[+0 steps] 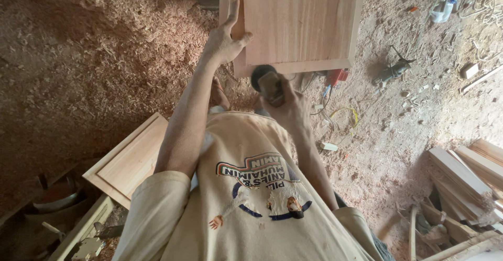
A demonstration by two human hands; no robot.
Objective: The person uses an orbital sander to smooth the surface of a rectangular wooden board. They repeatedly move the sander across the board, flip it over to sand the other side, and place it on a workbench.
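My left hand (225,37) lies flat on the left edge of a pale wooden panel (301,23) with a raised middle field, fingers stretched up along it. My right hand (287,106) grips a small dark power sander (267,82) just below the panel's near edge, its round black head close to the wood. My beige printed shirt fills the lower middle of the view.
Wood shavings cover the floor on the left (78,57). A second framed panel (131,161) leans at lower left. Stacked planks (466,177) lie at right. A power tool (393,71), cables (343,112) and a white bottle (440,9) sit on the dusty floor.
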